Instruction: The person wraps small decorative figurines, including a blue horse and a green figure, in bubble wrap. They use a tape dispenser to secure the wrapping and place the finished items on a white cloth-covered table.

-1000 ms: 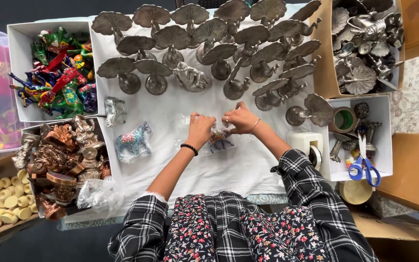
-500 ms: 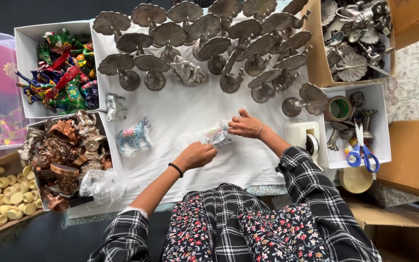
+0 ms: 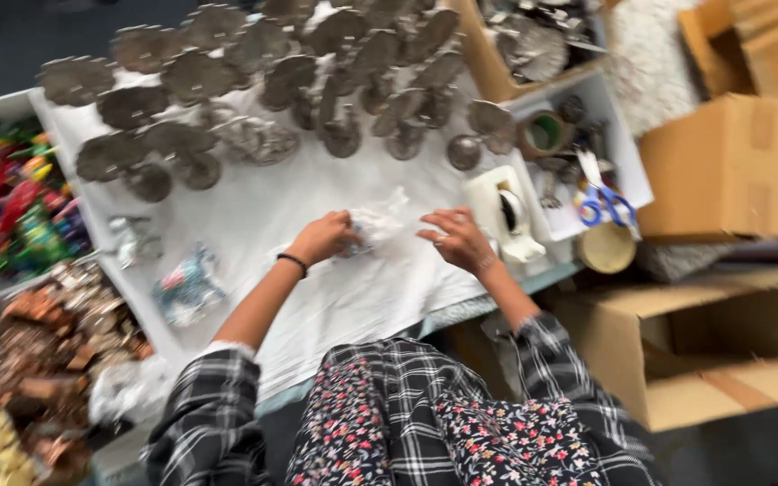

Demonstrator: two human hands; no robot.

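Observation:
My left hand (image 3: 321, 237) grips a small bundle in clear crinkled plastic wrap (image 3: 376, 222) over the white cloth on the table (image 3: 263, 202). A black band sits on that wrist. My right hand (image 3: 456, 238) hovers just right of the bundle with its fingers spread, next to a white tape dispenser (image 3: 506, 214). Whether its fingertips touch the wrap is blurred. A wrapped blue animal figure (image 3: 187, 286) lies to the left of my arms.
Several grey metal tree-shaped stands (image 3: 317, 81) fill the far half of the cloth. Blue-handled scissors (image 3: 605, 202) and tape rolls lie in a white tray at right. Cardboard boxes (image 3: 722, 171) stand right. Colourful items (image 3: 11, 202) and copper pieces (image 3: 47, 342) sit left.
The view has swung and tilted, blurring the scene. My left hand came up onto the wrapped bundle, and my right hand let go and moved off to its right.

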